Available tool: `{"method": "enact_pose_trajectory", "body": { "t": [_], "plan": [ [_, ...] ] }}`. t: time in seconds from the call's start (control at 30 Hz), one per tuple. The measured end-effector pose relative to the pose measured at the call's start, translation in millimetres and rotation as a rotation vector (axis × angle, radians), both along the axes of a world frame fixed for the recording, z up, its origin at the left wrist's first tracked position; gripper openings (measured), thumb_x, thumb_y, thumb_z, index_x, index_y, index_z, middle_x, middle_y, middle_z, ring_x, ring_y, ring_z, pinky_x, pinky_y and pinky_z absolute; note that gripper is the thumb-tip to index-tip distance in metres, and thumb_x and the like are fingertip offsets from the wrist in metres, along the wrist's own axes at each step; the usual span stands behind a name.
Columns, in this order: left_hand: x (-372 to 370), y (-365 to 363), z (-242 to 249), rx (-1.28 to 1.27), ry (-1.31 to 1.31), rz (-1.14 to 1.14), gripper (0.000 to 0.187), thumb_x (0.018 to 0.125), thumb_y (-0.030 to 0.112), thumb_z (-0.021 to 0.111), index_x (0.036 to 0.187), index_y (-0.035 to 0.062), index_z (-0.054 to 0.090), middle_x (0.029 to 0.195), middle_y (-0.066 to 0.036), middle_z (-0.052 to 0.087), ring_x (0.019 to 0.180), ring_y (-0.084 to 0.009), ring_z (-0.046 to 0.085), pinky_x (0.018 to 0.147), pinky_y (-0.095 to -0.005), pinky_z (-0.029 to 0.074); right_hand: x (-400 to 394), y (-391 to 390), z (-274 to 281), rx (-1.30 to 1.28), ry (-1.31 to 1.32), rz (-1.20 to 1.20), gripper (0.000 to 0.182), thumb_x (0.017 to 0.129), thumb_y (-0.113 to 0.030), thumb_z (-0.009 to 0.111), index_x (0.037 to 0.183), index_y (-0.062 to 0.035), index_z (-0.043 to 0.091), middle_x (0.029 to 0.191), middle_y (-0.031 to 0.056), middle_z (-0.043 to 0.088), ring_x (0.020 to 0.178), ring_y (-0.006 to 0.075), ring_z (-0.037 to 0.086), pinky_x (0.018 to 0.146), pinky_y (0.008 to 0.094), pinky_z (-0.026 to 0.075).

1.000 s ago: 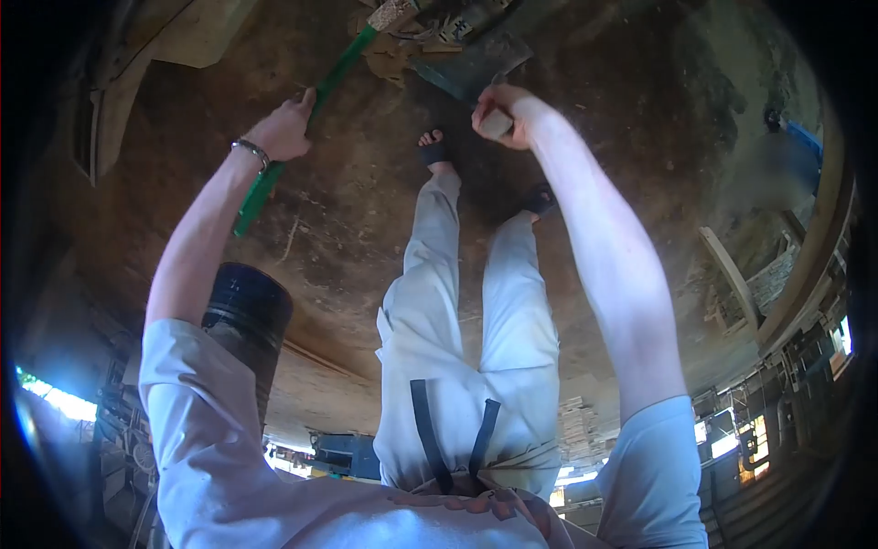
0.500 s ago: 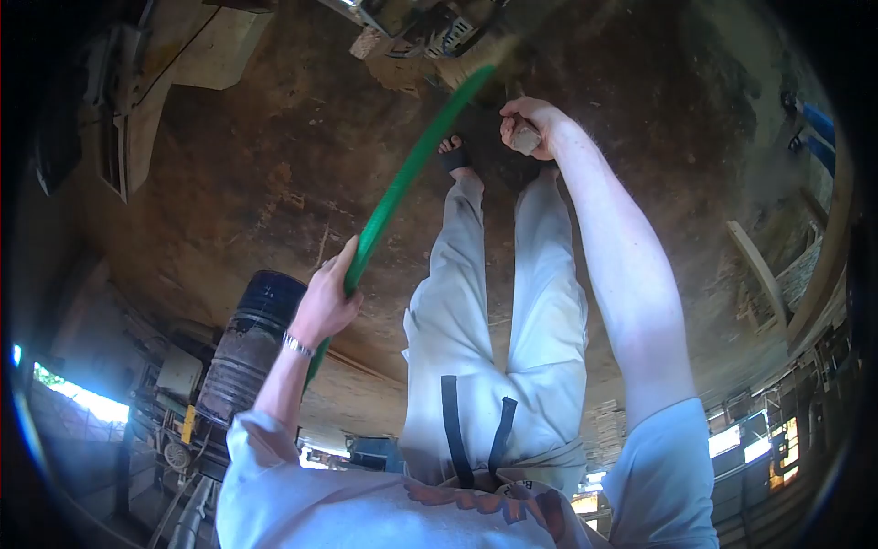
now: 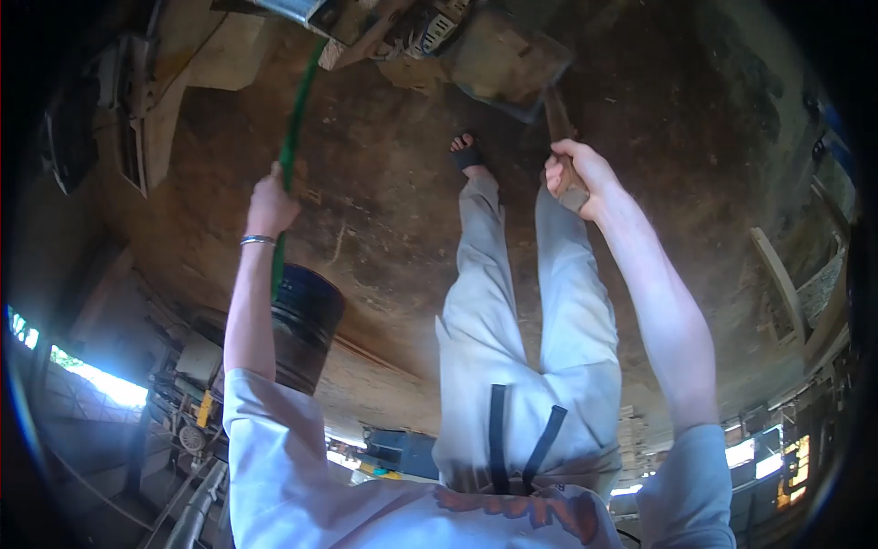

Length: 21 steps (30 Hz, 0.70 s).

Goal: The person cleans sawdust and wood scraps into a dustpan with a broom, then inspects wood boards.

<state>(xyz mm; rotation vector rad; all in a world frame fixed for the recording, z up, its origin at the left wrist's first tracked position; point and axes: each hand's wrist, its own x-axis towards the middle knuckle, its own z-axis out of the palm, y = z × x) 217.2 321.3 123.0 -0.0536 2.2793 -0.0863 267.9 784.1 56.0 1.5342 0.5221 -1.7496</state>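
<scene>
Broom handle: a green broom handle (image 3: 294, 119) is being gripped about midway along; it is running from the top edge of the view, beside a clutter of debris (image 3: 402, 37), down past the wrist toward the dark barrel (image 3: 306, 320).
Left hand: the left hand (image 3: 272, 203) is being kept curled into a fist around the green handle; a metal bracelet (image 3: 257, 240) is being worn at the wrist.
Dustpan: a flat, dusty dustpan (image 3: 506, 59) is being held out over the floor, near the top of the view, just beyond the sandalled foot (image 3: 468, 154).
Right hand: the right hand (image 3: 576, 174) is being kept wrapped tight around the dustpan's wooden handle (image 3: 562, 146), whose end is showing below the fingers.
Floor: a brown dirt floor (image 3: 384, 229) is being stood on, both legs in pale trousers (image 3: 521, 320).
Surroundings: wooden boards (image 3: 146, 137) are being seen at the left, a plank (image 3: 777, 274) at the right.
</scene>
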Motion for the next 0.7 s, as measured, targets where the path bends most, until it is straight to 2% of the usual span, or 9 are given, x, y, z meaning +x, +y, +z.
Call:
{"method": "enact_pose_trajectory", "body": {
  "t": [0.1,0.2,0.33,0.4,0.47,0.5,0.57,0.63,0.7],
  "plan": [
    [-6,21,-6,-0.029,-0.169,-0.054,0.064,0.076,0.011,0.061,0.135,-0.0050,0.042,0.117,-0.030,0.058,0.110,-0.0432,0.057,0.092,-0.0454,0.049,-9,-33,3,0.216,0.054,0.432,0.011,0.094,-0.015,0.050,0.089,-0.0048,0.049,0.067,0.0047,0.052,0.052,0.0156,0.053,0.045,0.0303,0.046],
    [7,32,-6,0.106,-0.184,-0.137,0.066,0.074,0.014,0.063,0.133,-0.0065,0.042,0.115,-0.033,0.057,0.106,-0.0437,0.058,0.092,-0.0455,0.049,-48,-64,-18,0.172,0.083,0.499,0.019,0.096,-0.014,0.042,0.100,-0.0004,0.055,0.085,0.0102,0.062,0.068,0.0209,0.063,0.056,0.0385,0.055],
    [11,63,6,0.333,-0.266,-0.124,0.068,0.070,0.010,0.064,0.131,-0.0087,0.042,0.098,-0.034,0.061,0.096,-0.0456,0.061,0.084,-0.0465,0.051,-80,-109,-20,0.247,0.106,0.506,0.017,0.093,-0.006,0.049,0.107,0.0014,0.055,0.095,0.0145,0.062,0.082,0.0263,0.067,0.062,0.0429,0.059],
    [17,93,23,0.430,-0.242,-0.140,0.069,0.069,0.007,0.063,0.132,-0.0109,0.041,0.095,-0.034,0.062,0.094,-0.0446,0.063,0.081,-0.0452,0.052,-74,-133,-53,0.270,0.118,0.587,0.021,0.092,-0.009,0.053,0.110,0.0008,0.057,0.101,0.0145,0.064,0.087,0.0232,0.068,0.064,0.0393,0.058],
    [24,128,36,0.429,-0.369,-0.010,0.068,0.070,0.005,0.062,0.131,-0.0131,0.041,0.099,-0.034,0.061,0.097,-0.0436,0.063,0.082,-0.0425,0.052,-84,-134,-9,0.371,0.085,0.797,0.024,0.087,-0.011,0.061,0.105,0.0048,0.065,0.113,0.0145,0.064,0.087,0.0178,0.068,0.066,0.0293,0.057],
    [37,134,30,0.512,-0.328,-0.093,0.068,0.070,0.005,0.062,0.132,-0.0117,0.040,0.101,-0.034,0.061,0.101,-0.0427,0.061,0.085,-0.0433,0.051,-90,-148,-39,0.270,0.188,1.140,0.028,0.086,-0.012,0.061,0.107,0.0062,0.064,0.108,0.0156,0.065,0.087,0.0189,0.067,0.069,0.0306,0.056],
    [63,158,37,0.522,-0.319,-0.096,0.067,0.071,0.004,0.062,0.133,-0.0097,0.039,0.109,-0.032,0.058,0.106,-0.0432,0.057,0.088,-0.0452,0.048,-94,-148,-48,0.218,0.198,1.163,0.033,0.085,-0.014,0.061,0.110,0.0076,0.062,0.102,0.0167,0.066,0.085,0.0206,0.066,0.069,0.0336,0.056],
    [85,165,56,0.512,-0.269,-0.036,0.066,0.073,0.003,0.061,0.134,-0.0079,0.039,0.113,-0.031,0.057,0.107,-0.0436,0.056,0.089,-0.0459,0.047,-90,-116,2,0.322,0.019,0.543,0.035,0.086,-0.016,0.060,0.111,0.0076,0.061,0.101,0.0167,0.066,0.080,0.0217,0.065,0.066,0.0372,0.055],
    [85,174,92,0.536,-0.253,0.087,0.066,0.074,0.003,0.060,0.136,-0.0061,0.039,0.114,-0.030,0.056,0.108,-0.0435,0.056,0.089,-0.0458,0.047,-63,-109,-51,0.383,0.049,0.538,0.024,0.087,-0.013,0.059,0.104,0.0042,0.061,0.091,0.0147,0.066,0.073,0.0213,0.065,0.057,0.0379,0.055]
  ]
}}
